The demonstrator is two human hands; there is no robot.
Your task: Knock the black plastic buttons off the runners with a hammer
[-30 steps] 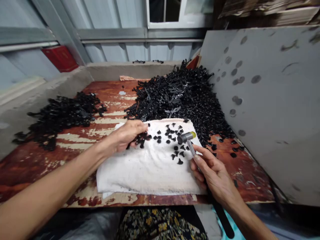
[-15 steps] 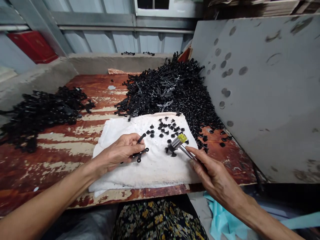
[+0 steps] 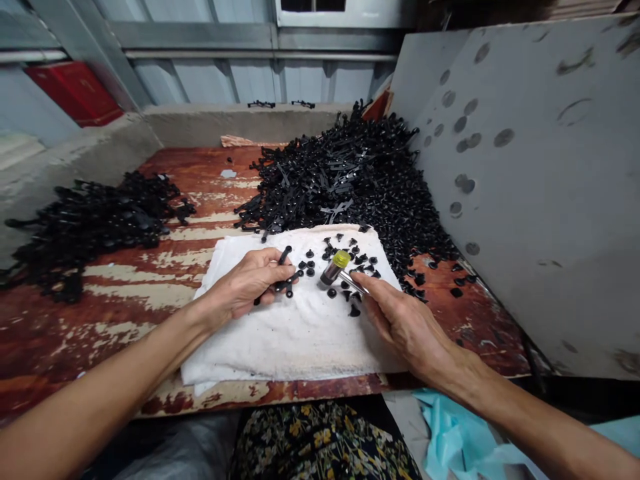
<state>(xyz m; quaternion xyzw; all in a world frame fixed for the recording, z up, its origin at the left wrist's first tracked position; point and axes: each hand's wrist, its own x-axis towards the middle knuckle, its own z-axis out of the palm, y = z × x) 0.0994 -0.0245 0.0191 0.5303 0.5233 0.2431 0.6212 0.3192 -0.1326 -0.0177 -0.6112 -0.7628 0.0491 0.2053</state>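
Note:
My left hand [image 3: 255, 280] holds several black plastic link pieces [image 3: 285, 288] over the white cloth [image 3: 295, 340], their ringed ends sticking out past the fingertips. In my right hand [image 3: 400, 310] is the handle of a small hammer [image 3: 337, 267] with a yellow face on top and a dark face pointing down. The hammer head hovers at or just above the cloth, to the right of the link pieces and apart from them. Small black round-headed parts [image 3: 331, 293] lie scattered around it. My fingers hide part of the links and most of the handle.
A large heap of black parts [image 3: 350, 173] rises behind the cloth. Another black heap [image 3: 95, 227] lies on the left of the worn red tabletop [image 3: 130, 280]. A spotted grey board [image 3: 540, 187] stands at the right. Light-blue sheeting [image 3: 460, 433] hangs at the lower right.
My right hand and the hammer have moved left, closer to my left hand. The links in my left hand have moved slightly up. The whole view has shifted a little.

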